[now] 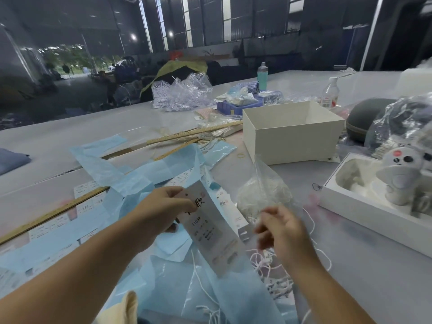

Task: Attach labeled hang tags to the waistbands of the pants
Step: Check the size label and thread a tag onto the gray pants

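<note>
Table (70, 134): pale grey work surface running under both hands and far beyond the fingertips.
Blue sheets (140, 181): thin light-blue tissue or plastic, crumpled under and ahead of the left fingers, also spilling toward the person below both wrists.
White box (289, 141): open, well ahead of the right fingers, slightly to their right.
Tray box (364, 206): shallow white box with a moulded insert, off to the right of the right fingers; a small grey-white fan figure (402, 174) stands in it.
Clear bags (182, 92): a crumpled heap far ahead of the left fingers, near the table's far edge.
String bag (261, 197): clear bag of white strings, just ahead of the right fingertips.
Wooden rulers (194, 133): one lies well ahead of the left fingers; another (53, 212) runs out to their left.
Left hand (163, 206): thumb and fingers (184, 202) pinch the upper part of the hang tag.
Hang tag (210, 230): long white card with printed characters and a size line, held tilted above the blue sheets, its lower end pointing toward the person, between the two hands.
Right hand (280, 228): blurred, just right of the tag; fingers (261, 230) loosely curled. Whether they hold a string, I cannot tell.
Loose strings (268, 263): white loops on the table under the right hand.
Label sheets (86, 204): small printed cards left of the left fingers.
Rubber band (240, 156): ahead of the fingers, beside the white box.
</note>
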Demonstrator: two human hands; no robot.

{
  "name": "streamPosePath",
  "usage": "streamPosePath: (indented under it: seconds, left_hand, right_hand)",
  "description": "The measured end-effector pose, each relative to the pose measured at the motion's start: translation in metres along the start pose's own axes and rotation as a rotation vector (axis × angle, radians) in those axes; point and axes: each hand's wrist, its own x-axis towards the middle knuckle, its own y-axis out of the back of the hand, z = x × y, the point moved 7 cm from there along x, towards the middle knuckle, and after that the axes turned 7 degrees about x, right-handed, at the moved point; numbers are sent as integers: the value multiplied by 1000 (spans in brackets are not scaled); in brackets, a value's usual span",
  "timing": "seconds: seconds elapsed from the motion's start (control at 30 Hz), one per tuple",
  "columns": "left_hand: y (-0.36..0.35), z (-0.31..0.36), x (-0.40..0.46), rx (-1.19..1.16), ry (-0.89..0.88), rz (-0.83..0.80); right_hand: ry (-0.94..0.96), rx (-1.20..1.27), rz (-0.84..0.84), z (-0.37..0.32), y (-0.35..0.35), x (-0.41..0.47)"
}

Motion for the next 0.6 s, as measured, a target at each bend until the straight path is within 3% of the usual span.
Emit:
streamPosePath:
  seconds: [0.07,0.1,0.23,0.47,0.6]
  left_hand:
    - [-9,2,-4,-119,-1,-48]
    - [-15,3,-5,-162,-9,-86]
    - [-37,9,-13,-269,-39,-222]
    - [-55,4,-16,-251,17,-145]
    - [-61,6,-18,-216,25,-133]
  right_hand:
    - [259,-381,275,-24,29,11]
    - [310,-555,318,-30,33,16]
    - [109,-1000,229,-18,33,35]
    - [348,-929,267,-33,27,14]
    - [605,-626,208,-57,22,-8]
